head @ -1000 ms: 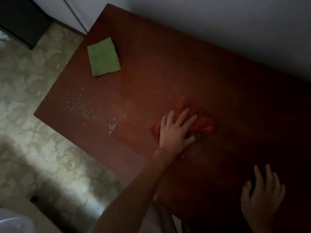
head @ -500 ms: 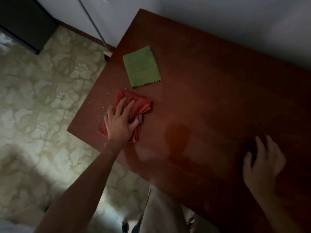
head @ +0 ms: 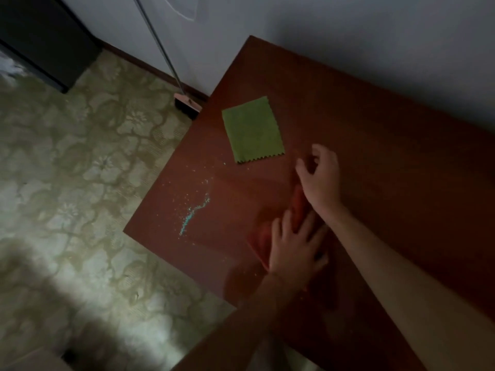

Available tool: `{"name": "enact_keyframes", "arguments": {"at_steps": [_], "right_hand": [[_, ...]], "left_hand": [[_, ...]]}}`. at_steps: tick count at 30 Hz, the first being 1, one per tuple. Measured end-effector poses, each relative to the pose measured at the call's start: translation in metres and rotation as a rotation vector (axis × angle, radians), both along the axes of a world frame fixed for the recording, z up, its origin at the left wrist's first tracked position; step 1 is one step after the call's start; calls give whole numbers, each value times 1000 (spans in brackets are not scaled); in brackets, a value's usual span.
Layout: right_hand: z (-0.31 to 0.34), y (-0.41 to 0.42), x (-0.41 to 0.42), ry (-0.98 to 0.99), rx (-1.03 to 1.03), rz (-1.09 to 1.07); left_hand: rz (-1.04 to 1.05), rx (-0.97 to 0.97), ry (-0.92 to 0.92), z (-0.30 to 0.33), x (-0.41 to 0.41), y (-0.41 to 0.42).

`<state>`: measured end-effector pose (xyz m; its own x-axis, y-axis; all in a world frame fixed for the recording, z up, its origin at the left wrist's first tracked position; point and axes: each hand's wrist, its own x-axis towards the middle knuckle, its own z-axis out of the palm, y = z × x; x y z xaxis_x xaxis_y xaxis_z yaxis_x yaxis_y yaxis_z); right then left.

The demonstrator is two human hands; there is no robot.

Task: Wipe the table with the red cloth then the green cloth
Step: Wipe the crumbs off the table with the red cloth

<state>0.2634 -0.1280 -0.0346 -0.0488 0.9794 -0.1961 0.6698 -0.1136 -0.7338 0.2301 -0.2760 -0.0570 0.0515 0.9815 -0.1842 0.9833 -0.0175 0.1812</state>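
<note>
The red cloth (head: pixel 296 203) lies crumpled on the dark wooden table (head: pixel 388 135) near its front edge. My left hand (head: pixel 293 249) presses flat on the cloth's near part with fingers spread. Reaching across above it, my right hand (head: pixel 318 178) has its fingers curled at the cloth's far end and seems to pinch it. The green cloth (head: pixel 253 129) lies flat and untouched near the table's far left corner. A streak of pale crumbs (head: pixel 192 215) sits left of the red cloth.
The table's left edge (head: pixel 166 183) drops to a patterned floor (head: pixel 80 183). A broom (head: pixel 186 104) leans on the wall by the table's corner. A dark cabinet (head: pixel 48 41) stands at the far left. The wall runs along the table's back.
My left hand has slid the red cloth rightwards, away from the green cloth, leaving a streak of crumbs. My right hand has come over from the table's right side to the cloth.
</note>
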Motion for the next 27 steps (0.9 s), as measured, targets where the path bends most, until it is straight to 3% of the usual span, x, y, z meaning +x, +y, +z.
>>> {"name": "enact_keyframes", "arguments": {"at_steps": [4,7,9,10,12,13,16,20,27], "right_hand": [[2,42,-82,-204,-66,114],[3,51,-115,-323,-127,179],[6,52,-115,-231,-126,166],[9,50,-107,-168,-91,149],[18,44,-76,-43,35,67],[23,41,-55,4,117,-9],[29,22,19,54,218,-282],[37,-11,93,169,55,-512],[11,-69,122,178,-301,-388]], "left_hand": [[-178,-35,-44,3,14,-3],[-70,58,-148,13,11,12],[-82,95,-122,25,6,28],[-186,72,-97,26,3,40],[-390,-75,-59,12,3,62],[-369,-134,-70,7,2,76],[-87,-63,-145,2,-17,112],[167,95,-57,-4,-85,140],[675,142,37,-8,-227,126]]}}
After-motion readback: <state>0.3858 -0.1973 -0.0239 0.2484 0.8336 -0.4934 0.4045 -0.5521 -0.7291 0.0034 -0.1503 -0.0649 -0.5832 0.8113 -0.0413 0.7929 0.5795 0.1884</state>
